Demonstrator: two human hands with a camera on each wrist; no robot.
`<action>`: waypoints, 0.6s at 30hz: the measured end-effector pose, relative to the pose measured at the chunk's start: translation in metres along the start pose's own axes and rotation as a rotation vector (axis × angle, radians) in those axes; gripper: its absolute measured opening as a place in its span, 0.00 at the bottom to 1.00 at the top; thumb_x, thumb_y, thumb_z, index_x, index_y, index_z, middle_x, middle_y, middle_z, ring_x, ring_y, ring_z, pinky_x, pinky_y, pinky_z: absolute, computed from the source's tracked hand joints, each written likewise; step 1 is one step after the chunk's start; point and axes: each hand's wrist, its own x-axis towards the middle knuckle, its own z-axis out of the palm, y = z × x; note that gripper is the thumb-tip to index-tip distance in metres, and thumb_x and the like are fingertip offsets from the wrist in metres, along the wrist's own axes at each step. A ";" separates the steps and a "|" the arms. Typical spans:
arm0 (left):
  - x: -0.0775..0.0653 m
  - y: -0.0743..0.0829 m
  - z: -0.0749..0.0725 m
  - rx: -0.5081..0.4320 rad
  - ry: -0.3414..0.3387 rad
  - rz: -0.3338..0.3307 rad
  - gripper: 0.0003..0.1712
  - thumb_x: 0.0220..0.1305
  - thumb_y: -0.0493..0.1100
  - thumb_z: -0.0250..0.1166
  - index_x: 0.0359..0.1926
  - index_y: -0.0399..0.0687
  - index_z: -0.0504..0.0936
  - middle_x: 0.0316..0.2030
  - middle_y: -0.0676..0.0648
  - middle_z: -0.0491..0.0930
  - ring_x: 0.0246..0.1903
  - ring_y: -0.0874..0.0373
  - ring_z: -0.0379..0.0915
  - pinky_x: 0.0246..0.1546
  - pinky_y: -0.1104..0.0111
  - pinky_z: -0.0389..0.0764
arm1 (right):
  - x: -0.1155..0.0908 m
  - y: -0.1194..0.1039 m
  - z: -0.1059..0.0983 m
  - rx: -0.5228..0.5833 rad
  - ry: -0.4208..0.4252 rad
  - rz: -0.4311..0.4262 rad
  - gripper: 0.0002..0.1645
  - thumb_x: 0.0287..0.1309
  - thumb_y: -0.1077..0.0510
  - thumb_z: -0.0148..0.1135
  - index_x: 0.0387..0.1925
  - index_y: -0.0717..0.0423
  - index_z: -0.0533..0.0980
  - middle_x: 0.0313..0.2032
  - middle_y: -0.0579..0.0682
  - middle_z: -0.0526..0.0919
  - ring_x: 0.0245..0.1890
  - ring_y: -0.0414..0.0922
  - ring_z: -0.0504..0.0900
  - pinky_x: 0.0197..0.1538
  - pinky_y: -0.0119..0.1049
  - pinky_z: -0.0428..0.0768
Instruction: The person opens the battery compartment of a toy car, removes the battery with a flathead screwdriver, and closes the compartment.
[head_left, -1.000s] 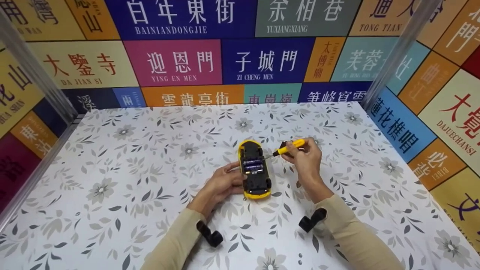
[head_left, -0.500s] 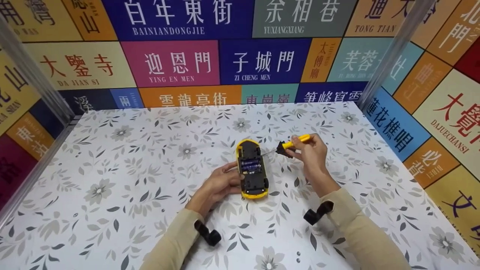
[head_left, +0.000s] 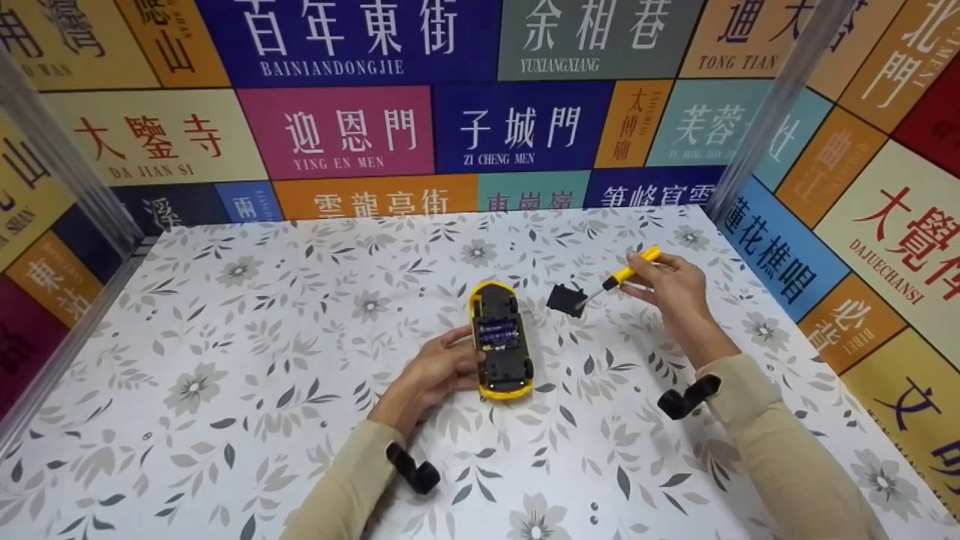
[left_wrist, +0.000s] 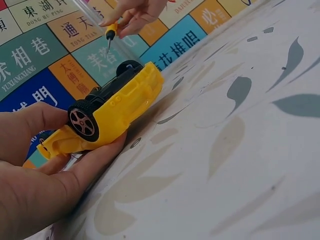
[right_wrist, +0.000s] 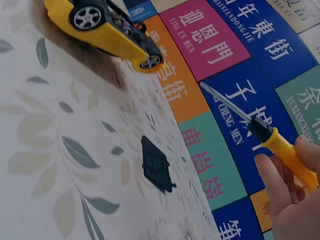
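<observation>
A yellow toy car [head_left: 504, 367] is turned wheels up, its black underside showing an uncovered bay with purple batteries [head_left: 499, 332]. My left hand [head_left: 439, 365] grips the car's left side; in the left wrist view, thumb and fingers [left_wrist: 95, 162] hold it round the body by a wheel. My right hand [head_left: 675, 289] pinches a screwdriver [head_left: 636, 264] by its yellow handle, the shaft slanting down to the left. The black battery cover [head_left: 566, 299] lies on the table right of the car; in the right wrist view the screwdriver tip is apart from the cover [right_wrist: 156, 166].
A white tablecloth with grey flowers and leaves [head_left: 300, 442] covers the table. Panels with Chinese lettering [head_left: 337, 131] stand along the back and both sides. Black wrist mounts [head_left: 412, 469] sit on both cuffs.
The black cover, earlier at my right fingers, now lies on the table. My right hand has drawn back up and to the right with the screwdriver. The left hand still holds the car.
</observation>
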 end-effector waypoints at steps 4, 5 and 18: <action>0.001 0.000 0.000 0.005 0.002 0.000 0.42 0.61 0.28 0.59 0.75 0.43 0.58 0.29 0.51 0.79 0.27 0.61 0.71 0.35 0.63 0.87 | 0.009 -0.002 -0.013 -0.055 0.010 0.001 0.48 0.59 0.49 0.70 0.72 0.59 0.57 0.47 0.45 0.81 0.40 0.36 0.86 0.49 0.31 0.87; 0.001 0.000 0.000 0.007 0.004 0.002 0.41 0.61 0.28 0.59 0.75 0.43 0.58 0.29 0.51 0.79 0.26 0.62 0.70 0.35 0.63 0.87 | 0.011 -0.002 -0.015 -0.072 0.012 -0.001 0.45 0.59 0.49 0.70 0.70 0.58 0.58 0.45 0.44 0.82 0.39 0.36 0.86 0.48 0.31 0.87; 0.002 0.001 0.000 0.037 0.014 -0.001 0.42 0.60 0.28 0.59 0.75 0.43 0.59 0.52 0.37 0.84 0.41 0.52 0.84 0.46 0.53 0.88 | 0.036 0.000 -0.039 -0.435 0.019 -0.044 0.39 0.66 0.48 0.64 0.70 0.60 0.62 0.40 0.43 0.82 0.30 0.32 0.85 0.43 0.32 0.89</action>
